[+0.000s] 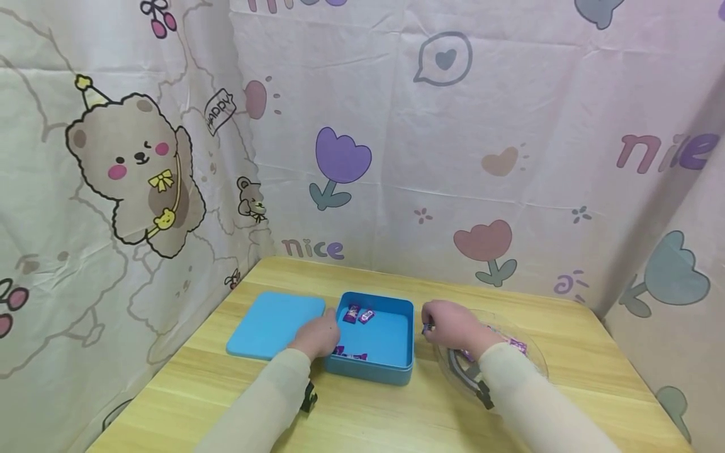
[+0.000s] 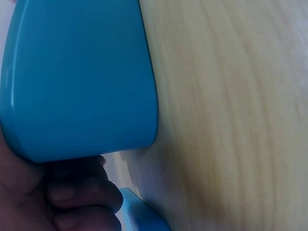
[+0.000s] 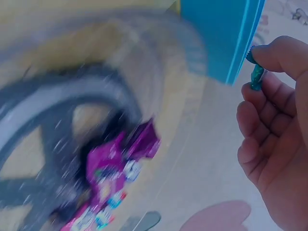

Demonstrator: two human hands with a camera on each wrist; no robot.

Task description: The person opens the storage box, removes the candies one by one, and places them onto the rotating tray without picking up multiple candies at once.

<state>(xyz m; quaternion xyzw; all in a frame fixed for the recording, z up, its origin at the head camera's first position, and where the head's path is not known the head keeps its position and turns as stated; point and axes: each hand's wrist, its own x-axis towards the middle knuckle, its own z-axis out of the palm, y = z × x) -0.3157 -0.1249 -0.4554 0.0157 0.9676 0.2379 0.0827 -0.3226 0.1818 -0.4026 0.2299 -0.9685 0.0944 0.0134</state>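
Observation:
My left hand grips the left wall of the blue box, its fingers curled beside the outer side. Inside the box, purple-wrapped candies lie near the back left and others along the front left. Just right of the box, my right hand pinches a small teal-wrapped candy between thumb and finger. Under the right forearm is a clear round dish with purple-wrapped candies, partly hidden by the sleeve.
A flat blue lid lies on the wooden table left of the box. Dark straps show at the wrists. Printed curtains stand behind the table and at both sides.

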